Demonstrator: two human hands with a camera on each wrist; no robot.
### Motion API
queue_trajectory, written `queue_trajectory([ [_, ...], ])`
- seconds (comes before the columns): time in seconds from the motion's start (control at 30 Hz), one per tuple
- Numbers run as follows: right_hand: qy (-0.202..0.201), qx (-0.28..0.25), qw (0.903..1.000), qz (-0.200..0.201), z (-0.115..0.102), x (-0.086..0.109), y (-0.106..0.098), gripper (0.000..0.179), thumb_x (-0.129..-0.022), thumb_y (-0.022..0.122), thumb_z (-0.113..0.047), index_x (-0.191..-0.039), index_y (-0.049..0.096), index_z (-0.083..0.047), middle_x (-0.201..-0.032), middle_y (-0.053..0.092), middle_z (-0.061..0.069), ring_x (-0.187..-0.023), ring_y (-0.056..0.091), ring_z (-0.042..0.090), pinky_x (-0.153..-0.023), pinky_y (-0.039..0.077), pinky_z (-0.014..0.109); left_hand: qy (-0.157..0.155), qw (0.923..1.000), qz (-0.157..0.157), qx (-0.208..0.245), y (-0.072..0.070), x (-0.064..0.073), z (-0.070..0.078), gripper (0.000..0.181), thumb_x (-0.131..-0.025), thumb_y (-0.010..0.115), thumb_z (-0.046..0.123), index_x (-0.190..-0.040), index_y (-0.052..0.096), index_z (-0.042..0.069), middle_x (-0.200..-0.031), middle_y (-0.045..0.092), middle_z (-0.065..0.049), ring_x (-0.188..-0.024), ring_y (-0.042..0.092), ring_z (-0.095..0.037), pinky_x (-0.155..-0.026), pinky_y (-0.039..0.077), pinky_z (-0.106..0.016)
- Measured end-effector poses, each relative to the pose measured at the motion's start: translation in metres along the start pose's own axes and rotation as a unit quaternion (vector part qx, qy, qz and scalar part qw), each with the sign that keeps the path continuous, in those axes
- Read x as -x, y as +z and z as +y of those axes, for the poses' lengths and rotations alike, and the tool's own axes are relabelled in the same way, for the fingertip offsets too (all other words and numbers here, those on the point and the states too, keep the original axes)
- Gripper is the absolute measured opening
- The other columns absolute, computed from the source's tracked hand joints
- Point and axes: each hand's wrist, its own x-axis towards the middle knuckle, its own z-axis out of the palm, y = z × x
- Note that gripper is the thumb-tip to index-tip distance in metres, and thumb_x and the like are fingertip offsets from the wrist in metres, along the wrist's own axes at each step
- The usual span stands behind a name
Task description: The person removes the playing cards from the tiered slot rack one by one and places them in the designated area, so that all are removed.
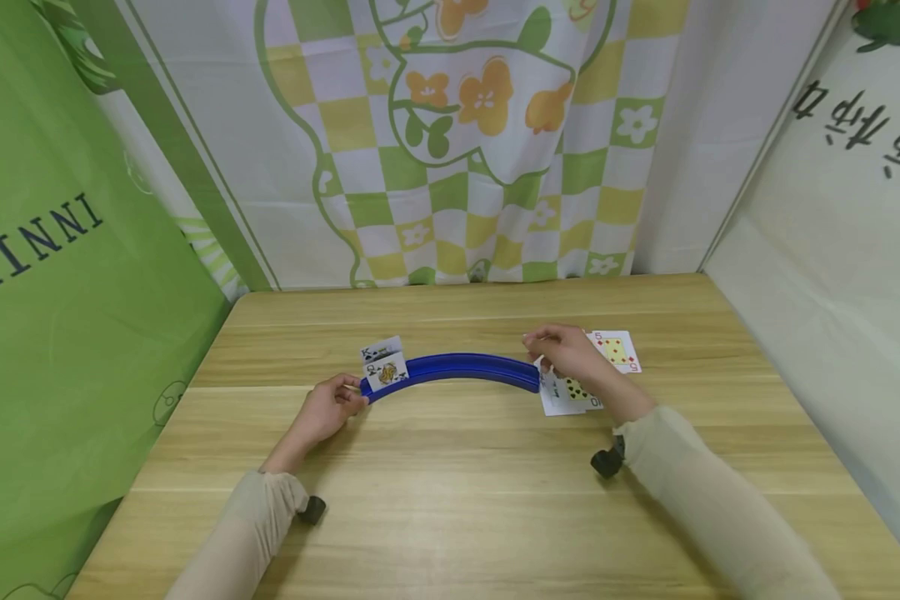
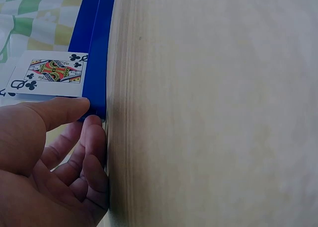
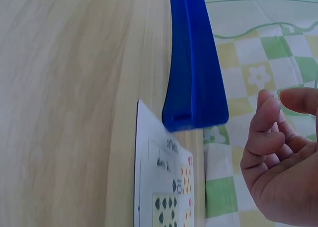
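A curved blue card holder lies across the table. Standing in its left end are a queen of clubs and, behind it, a king card. My left hand grips that end, thumb on the blue edge and fingers curled at its tip. Above the holder's right end is my right hand, thumb and fingertips bent toward each other with nothing between them in the right wrist view. Beneath and beside it lie a ten of spades, a diamonds card and a card with black print, partly hidden by the hand.
The cards and holder rest on a wooden table. A checked, flowered curtain hangs behind its far edge. On the left is a green cloth wall, and a white one stands on the right. Each wrist carries a small black device.
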Motion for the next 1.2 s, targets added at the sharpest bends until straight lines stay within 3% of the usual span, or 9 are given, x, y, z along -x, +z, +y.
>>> queue_trajectory([
  [0.1,-0.001,-0.009,0.9999,-0.006,-0.003,-0.002,0.005,0.030,-0.104,0.051,-0.026,-0.125,0.061,-0.007,-0.108,0.067,0.018,-0.073,0.058,0.016,-0.053,0.038,0.023,0.002,1.0000,0.001,0.001,0.000,0.000,0.000,0.033,-0.093,0.068,0.013,-0.123,0.060,0.000,-0.100,0.071,-0.014,-0.084,0.065,-0.018,-0.069,0.052,-0.027],
  [0.27,-0.010,-0.016,0.9998,-0.006,-0.010,-0.003,0.012,0.029,-0.103,0.053,-0.026,-0.123,0.062,-0.007,-0.101,0.069,0.011,-0.072,0.059,0.016,-0.055,0.042,0.025,0.002,1.0000,0.003,0.002,-0.001,-0.001,0.001,0.032,-0.093,0.068,0.013,-0.122,0.060,0.001,-0.099,0.071,-0.014,-0.083,0.065,-0.018,-0.069,0.052,-0.027],
  [0.67,-0.032,-0.031,0.9987,-0.023,-0.020,-0.009,0.031,0.032,-0.102,0.055,-0.025,-0.123,0.061,-0.001,-0.097,0.067,0.011,-0.070,0.056,0.016,-0.052,0.039,0.023,0.001,1.0000,0.001,0.004,0.000,0.000,0.000,0.031,-0.094,0.067,0.013,-0.122,0.060,0.001,-0.098,0.071,-0.014,-0.081,0.064,-0.017,-0.067,0.051,-0.028],
  [0.9,-0.026,-0.029,0.9987,-0.034,-0.027,-0.011,0.042,0.028,-0.102,0.056,-0.028,-0.121,0.064,-0.009,-0.098,0.068,0.010,-0.069,0.056,0.017,-0.053,0.039,0.025,0.004,1.0000,0.004,0.004,0.000,0.000,-0.001,0.031,-0.094,0.068,0.013,-0.121,0.061,0.001,-0.097,0.071,-0.014,-0.081,0.063,-0.017,-0.067,0.051,-0.028],
  [1.2,-0.035,-0.042,0.9976,-0.043,-0.033,-0.015,0.056,0.025,-0.102,0.056,-0.025,-0.118,0.066,-0.009,-0.097,0.069,0.011,-0.070,0.058,0.017,-0.054,0.040,0.024,0.009,0.9999,0.004,0.002,0.001,0.000,-0.002,0.032,-0.093,0.068,0.013,-0.121,0.061,0.001,-0.098,0.071,-0.014,-0.082,0.064,-0.018,-0.068,0.052,-0.028],
])
